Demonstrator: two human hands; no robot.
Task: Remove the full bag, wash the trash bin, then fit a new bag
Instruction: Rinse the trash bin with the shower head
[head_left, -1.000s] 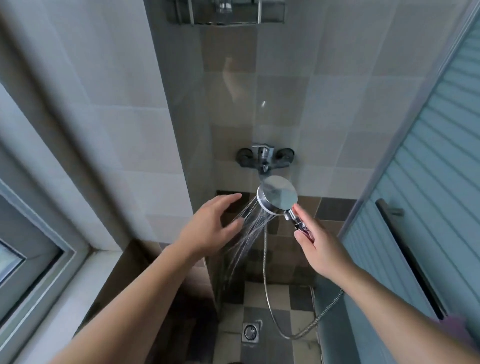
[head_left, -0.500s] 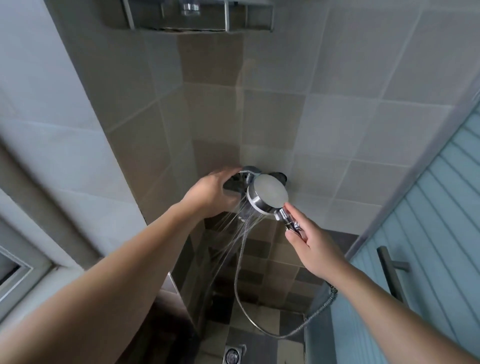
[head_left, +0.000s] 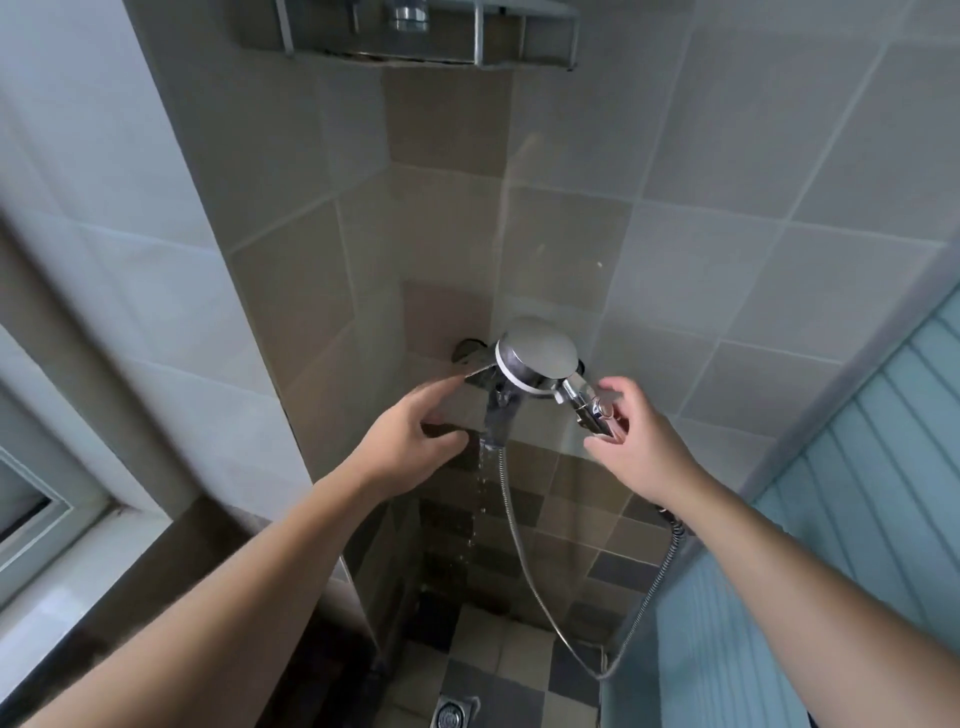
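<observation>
- The shower head (head_left: 537, 356) is carried in the right hand (head_left: 631, 441), with its handle (head_left: 592, 413) pinched between thumb and curled fingers; the grip looks loose, and the disc is turned face down and to the left so that any spray would be kept off the person.
- The left hand (head_left: 410, 436) is seen spread apart and clamped on nothing, its forefinger reaching to the lever of the wall tap (head_left: 480, 371); whether the fingertip touches the lever cannot be told.
- Only a thin line of drops (head_left: 480, 499) is seen falling beneath the tap, so the flow is judged to be nearly shut off or only just opened.
- The metal hose (head_left: 524, 561) is left hanging in a slack loop from the tap down and back up under the right wrist, which allows the head to be aimed freely.
- A floor drain (head_left: 452, 714) lies near the bottom edge, and a wire shelf (head_left: 431, 31) is fixed high on the far wall.
- The trash bin and its bag are not in view; their place cannot be told, and the washing step is judged to be the one in hand.
</observation>
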